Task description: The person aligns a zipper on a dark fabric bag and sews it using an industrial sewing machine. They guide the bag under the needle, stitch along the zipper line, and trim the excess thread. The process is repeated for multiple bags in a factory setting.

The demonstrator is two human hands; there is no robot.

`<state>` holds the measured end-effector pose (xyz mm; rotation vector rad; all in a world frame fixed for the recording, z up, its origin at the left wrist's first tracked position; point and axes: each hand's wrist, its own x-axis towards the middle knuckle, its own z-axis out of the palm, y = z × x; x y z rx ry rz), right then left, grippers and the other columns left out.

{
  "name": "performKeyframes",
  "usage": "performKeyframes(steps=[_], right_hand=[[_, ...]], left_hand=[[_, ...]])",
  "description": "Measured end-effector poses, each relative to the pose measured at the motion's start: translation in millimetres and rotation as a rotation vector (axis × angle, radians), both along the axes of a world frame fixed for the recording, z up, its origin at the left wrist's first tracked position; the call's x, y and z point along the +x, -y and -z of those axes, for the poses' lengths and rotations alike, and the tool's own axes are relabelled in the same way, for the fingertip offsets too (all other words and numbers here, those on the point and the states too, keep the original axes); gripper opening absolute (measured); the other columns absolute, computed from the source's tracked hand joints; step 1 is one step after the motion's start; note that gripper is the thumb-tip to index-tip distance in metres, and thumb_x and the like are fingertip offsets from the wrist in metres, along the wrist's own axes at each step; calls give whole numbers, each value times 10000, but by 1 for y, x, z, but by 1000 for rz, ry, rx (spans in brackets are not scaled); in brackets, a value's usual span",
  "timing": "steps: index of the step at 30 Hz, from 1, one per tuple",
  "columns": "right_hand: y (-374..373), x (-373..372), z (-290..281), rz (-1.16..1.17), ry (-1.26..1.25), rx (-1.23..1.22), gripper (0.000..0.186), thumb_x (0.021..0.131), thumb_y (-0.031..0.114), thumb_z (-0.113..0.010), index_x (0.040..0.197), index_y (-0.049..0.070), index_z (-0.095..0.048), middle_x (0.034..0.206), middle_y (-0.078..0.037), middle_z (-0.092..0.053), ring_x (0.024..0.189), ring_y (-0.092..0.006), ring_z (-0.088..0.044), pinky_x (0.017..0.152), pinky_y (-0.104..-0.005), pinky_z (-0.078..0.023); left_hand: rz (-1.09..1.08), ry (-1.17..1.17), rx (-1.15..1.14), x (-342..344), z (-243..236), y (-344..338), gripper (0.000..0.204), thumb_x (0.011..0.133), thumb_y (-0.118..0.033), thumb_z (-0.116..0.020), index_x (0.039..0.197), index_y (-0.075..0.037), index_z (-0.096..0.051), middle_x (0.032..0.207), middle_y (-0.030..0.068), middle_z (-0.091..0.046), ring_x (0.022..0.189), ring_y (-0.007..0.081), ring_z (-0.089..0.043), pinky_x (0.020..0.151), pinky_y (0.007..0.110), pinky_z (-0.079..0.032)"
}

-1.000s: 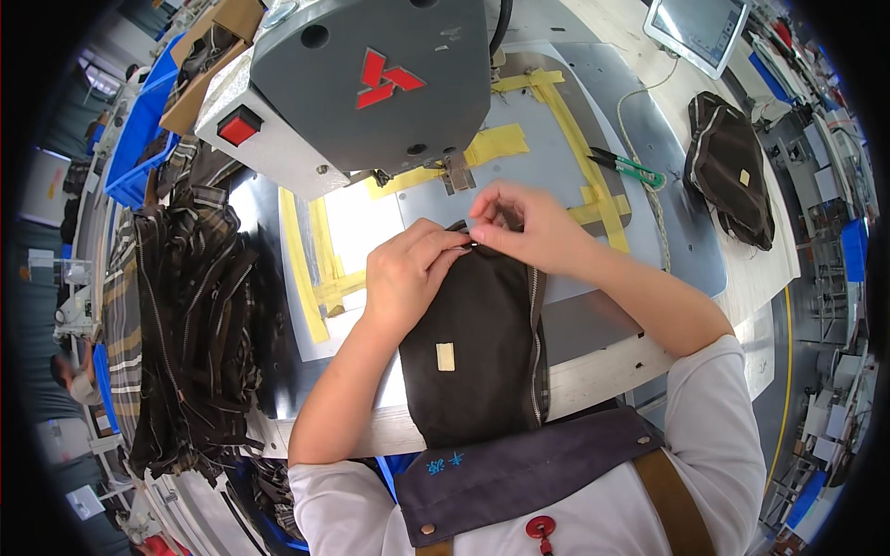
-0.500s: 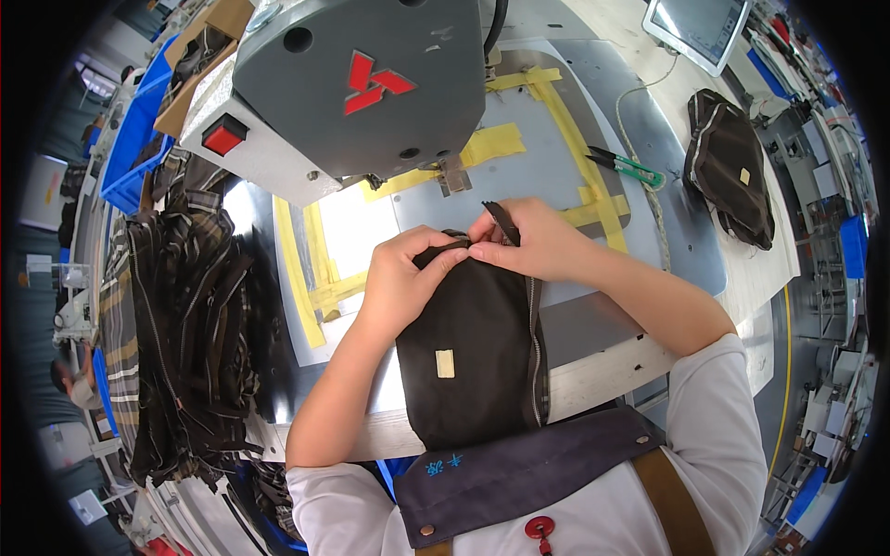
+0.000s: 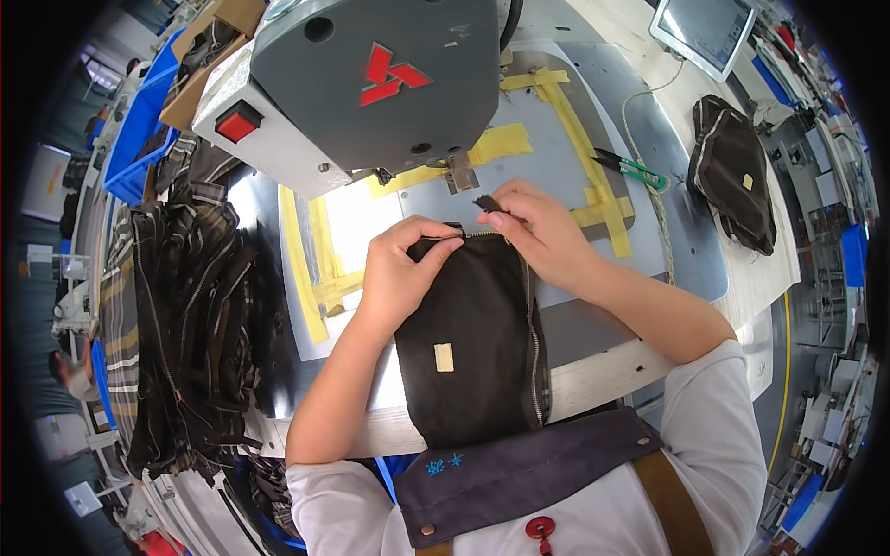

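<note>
A dark brown fabric panel (image 3: 477, 320) with a small cream label (image 3: 445, 358) hangs from the machine bed over the table's front edge, towards my lap. A metal zipper (image 3: 535, 347) runs down its right side and bends along its top edge. My left hand (image 3: 400, 269) is closed, pinching the panel's upper left corner between thumb and fingers. Above the top edge, my right hand (image 3: 547, 239) pinches a dark zipper tape end (image 3: 485, 203). Some zipper teeth show between the two hands.
A grey sewing machine head (image 3: 380, 93) stands just beyond my hands, over a plate (image 3: 607, 218) with yellow tape. Dark and plaid fabric pieces (image 3: 181, 334) are heaped at left. Right lie green-handled snips (image 3: 640, 172), a dark pouch (image 3: 732, 176) and a tablet screen (image 3: 705, 32).
My right hand has moved slightly right and down, apart from the left, with the tape end in its fingers. Zipper teeth along the top edge now show. My left hand keeps its pinch.
</note>
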<state>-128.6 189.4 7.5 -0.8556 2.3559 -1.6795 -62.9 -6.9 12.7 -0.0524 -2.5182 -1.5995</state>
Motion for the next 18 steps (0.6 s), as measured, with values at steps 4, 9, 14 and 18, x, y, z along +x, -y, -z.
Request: performKeyframes(steps=[4,9,14,18], right_hand=[[5,-2,-4,-40,-8,-103,107,836,110,-660,854,5,-648,800,-84,-604,711,-201,-587,641,-306,-462],[4,-8,-10,-154,-161,41,77,800,95,-668,841,30,-667,774,-69,-585,731,-224,-582,646,-329,-470],[2,-10,-14,-209,-228,160,94,794,126,-666,843,46,-674,777,-67,-586,737,-238,-580,651,-337,-475],[0,-14,-15,-289,-101,102,98,816,123,-670,865,38,-670,808,-51,-607,766,-191,-598,675,-313,-477]], left_hand=[[2,34,14,-1,0,-1,106,790,-38,-722,884,-12,-680,858,63,-687,802,146,-640,747,260,-492],[-35,82,128,1,-2,-4,155,787,-42,-733,926,-21,-669,868,59,-691,793,130,-641,751,252,-499],[17,41,25,2,-8,-7,132,787,-25,-726,906,-18,-668,857,60,-694,792,132,-646,747,256,-505],[68,51,-12,2,-4,-3,100,780,-15,-726,864,-15,-672,844,65,-696,780,140,-648,739,263,-505]])
